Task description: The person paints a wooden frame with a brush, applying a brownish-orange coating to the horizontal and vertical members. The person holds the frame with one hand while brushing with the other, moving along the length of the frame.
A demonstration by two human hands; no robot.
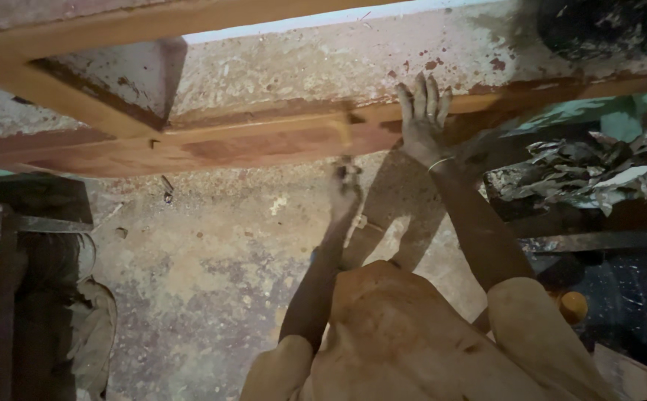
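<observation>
A long orange-brown wooden beam (249, 141) runs across the view, joined to another plank (78, 33) at the upper left. My right hand (421, 119) lies flat on the beam's right part, fingers spread and holding nothing, with a thin band on the wrist. My left hand (344, 189) is just below the beam's lower edge. It is blurred, with curled fingers, and something small and dark may be in it. My knee in stained tan cloth (405, 334) fills the bottom centre.
The ground is stained, dusty concrete (212, 275). A heap of crumpled grey sheets (583, 174) lies at the right, with a round orange object (572, 304) below it. A dark post and rags (48, 297) stand at the left. A small metal piece (167, 189) lies near the beam.
</observation>
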